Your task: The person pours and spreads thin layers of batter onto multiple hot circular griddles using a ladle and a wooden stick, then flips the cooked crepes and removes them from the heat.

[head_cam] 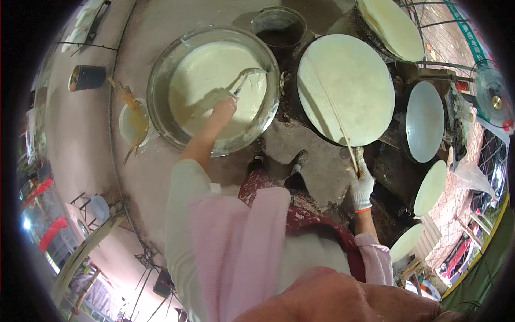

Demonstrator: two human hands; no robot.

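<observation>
My bare left hand is closed around the handle of a metal tool, perhaps a ladle, whose far end lies at the right side of the batter. The pale, thick batter partly fills a wide metal basin. In a white knit glove, my right hand grips a long thin stick. That stick slants across a round griddle to the right of the basin. A pale round sheet of batter or flatbread covers the griddle almost to its edge. Whether the stick touches the sheet, I cannot tell.
Beyond the basin stands a dark bucket. Another pale sheet lies at the upper right. Several more round griddles, including a grey-surfaced one, curve down the right side. A white bucket holding yellowish liquid and a brush-like tool stands left.
</observation>
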